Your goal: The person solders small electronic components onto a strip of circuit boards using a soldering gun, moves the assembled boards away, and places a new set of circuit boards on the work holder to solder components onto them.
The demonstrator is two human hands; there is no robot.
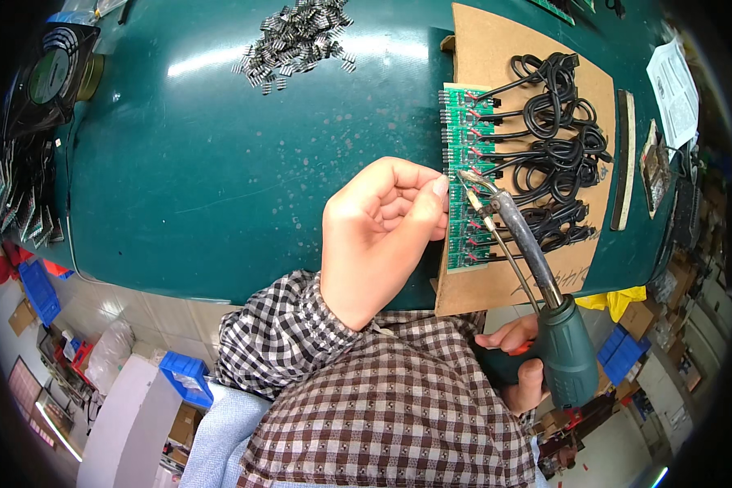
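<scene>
My right hand (519, 366) is wrapped round the grip of a green soldering gun (572, 350), its bent metal tip and thin feed tube reaching up and left to the boards. That tip meets, or hangs just over, the middle of a row of green circuit boards (468, 138). Thumb and forefinger of my left hand (386, 236) are pinched at the left edge of this row, beside the tip. Whatever lies between those fingertips is too small and hidden to make out. Black cables (553, 114) run in coiled bundles from the boards' right side.
A brown board (496, 49) under the circuit boards lies on the green table (220, 179). At the back is a pile of small black connectors with metal pins (297, 41). A black fan (53, 73) stands far left; a dark strip (623, 159) and white paper (673, 89) lie right.
</scene>
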